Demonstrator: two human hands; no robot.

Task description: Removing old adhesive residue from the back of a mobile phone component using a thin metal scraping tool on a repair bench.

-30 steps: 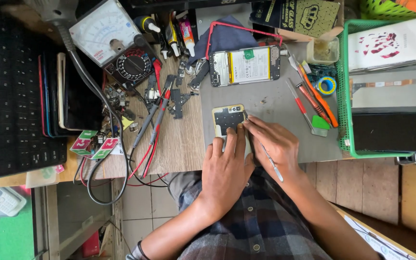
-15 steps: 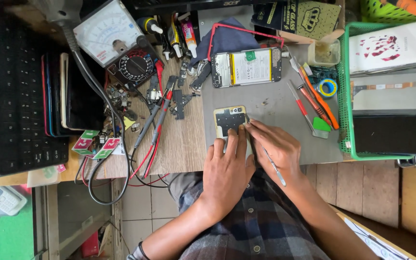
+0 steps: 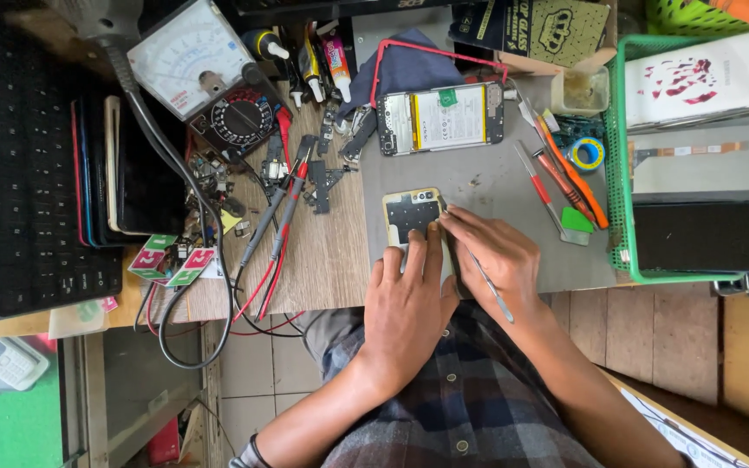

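A small phone [image 3: 413,217] lies face down, its back cover off, on the grey mat [image 3: 487,186] of the bench [image 3: 327,260], and everything else sits around it. The left hand [image 3: 407,308] lies flat over the near end of the phone, fingers together and pressed down on it. The right hand [image 3: 489,256] touches the phone's right edge with its fingertips and pinches a thin metal tool [image 3: 487,282], whose shaft runs back across the hand. Beyond the phone lies a larger opened phone [image 3: 440,118] showing its battery. To the right of the phone are red-handled screwdrivers [image 3: 556,178], a green pick [image 3: 577,220] and a green basket [image 3: 621,173]. To the left of the phone are red and black probe leads [image 3: 283,208], a dial meter [image 3: 192,56] and a black keyboard [image 3: 19,173].
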